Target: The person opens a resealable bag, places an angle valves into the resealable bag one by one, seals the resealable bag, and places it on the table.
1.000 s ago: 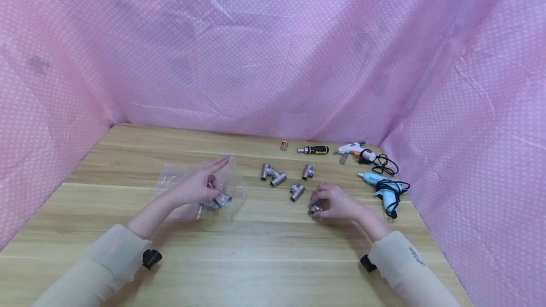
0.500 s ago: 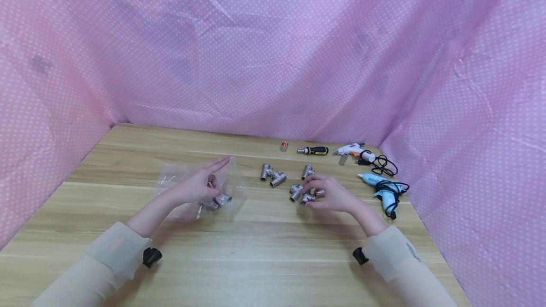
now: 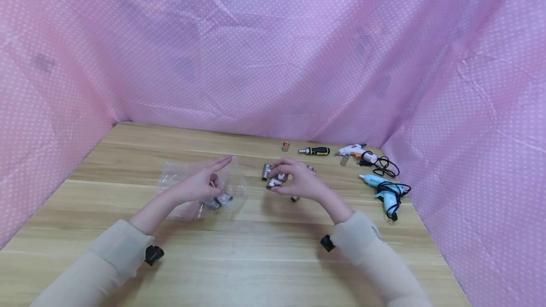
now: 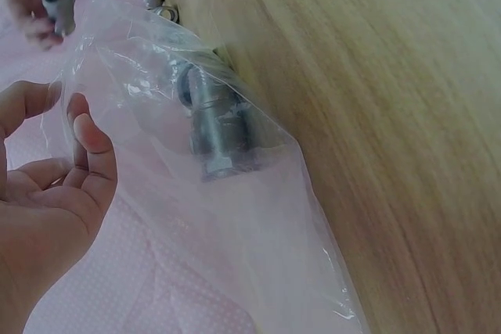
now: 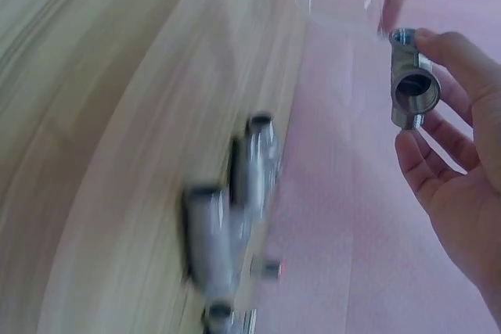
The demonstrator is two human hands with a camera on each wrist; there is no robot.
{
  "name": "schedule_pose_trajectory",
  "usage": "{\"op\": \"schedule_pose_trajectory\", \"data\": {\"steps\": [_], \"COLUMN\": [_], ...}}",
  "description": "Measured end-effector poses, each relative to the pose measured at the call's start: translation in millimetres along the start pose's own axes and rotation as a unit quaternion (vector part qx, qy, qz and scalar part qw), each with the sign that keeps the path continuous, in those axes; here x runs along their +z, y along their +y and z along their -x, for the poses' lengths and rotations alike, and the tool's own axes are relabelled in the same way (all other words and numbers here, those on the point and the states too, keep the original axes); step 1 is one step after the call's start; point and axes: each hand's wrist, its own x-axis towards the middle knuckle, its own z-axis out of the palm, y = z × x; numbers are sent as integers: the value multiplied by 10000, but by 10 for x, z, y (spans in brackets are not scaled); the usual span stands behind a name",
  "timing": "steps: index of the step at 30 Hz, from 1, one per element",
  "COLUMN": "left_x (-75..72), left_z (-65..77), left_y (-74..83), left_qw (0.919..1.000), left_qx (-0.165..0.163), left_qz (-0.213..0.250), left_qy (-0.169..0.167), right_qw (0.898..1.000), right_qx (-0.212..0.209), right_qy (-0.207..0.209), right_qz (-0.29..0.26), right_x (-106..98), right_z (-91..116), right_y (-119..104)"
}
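Note:
My left hand (image 3: pixel 198 186) holds the mouth of a clear plastic bag (image 4: pixel 274 201), its thumb and fingers at the film's edge in the left wrist view. Metal tee pipe fittings (image 4: pixel 219 127) lie inside the bag, seen through the plastic. Pinched between the thumb and fingers of my right hand (image 3: pixel 300 181) is another tee fitting (image 5: pixel 407 76), lifted off the table, with its round side opening facing the right wrist camera. Just left of that hand lies a loose tee fitting (image 3: pixel 266 172); others behind it are partly hidden.
A screwdriver (image 3: pixel 315 151) and a small red-topped piece (image 3: pixel 285 146) lie along the back. At the right are a white glue gun (image 3: pixel 351 150), a small cylinder (image 3: pixel 344 160) and a blue glue gun (image 3: pixel 386 191) with its black cord wrapped around. Pink dotted cloth (image 3: pixel 273 60) hangs behind the table.
My right hand has picked up a tee fitting from the right side and carried it left, over the other fittings and toward the bag. The left hand and bag stay almost still.

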Motion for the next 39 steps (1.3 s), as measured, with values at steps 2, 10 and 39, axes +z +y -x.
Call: {"op": "schedule_pose_trajectory", "data": {"steps": [2, 10, 39], "left_x": [0, -11, 0], "left_z": [-5, -6, 34], "left_y": [0, 14, 27], "left_qw": [10000, 10000, 10000], "left_qx": [13, 12, 41], "left_qz": [-4, 33, -3], "left_qy": [0, -38, 34], "right_qw": [9999, 9993, 9960], "right_qx": [-122, -197, 284], "right_qy": [118, 198, 110], "right_qz": [33, -233, -843], "right_x": [80, 400, 658], "right_z": [-93, -363, -345], "right_y": [-25, -124, -127]}}
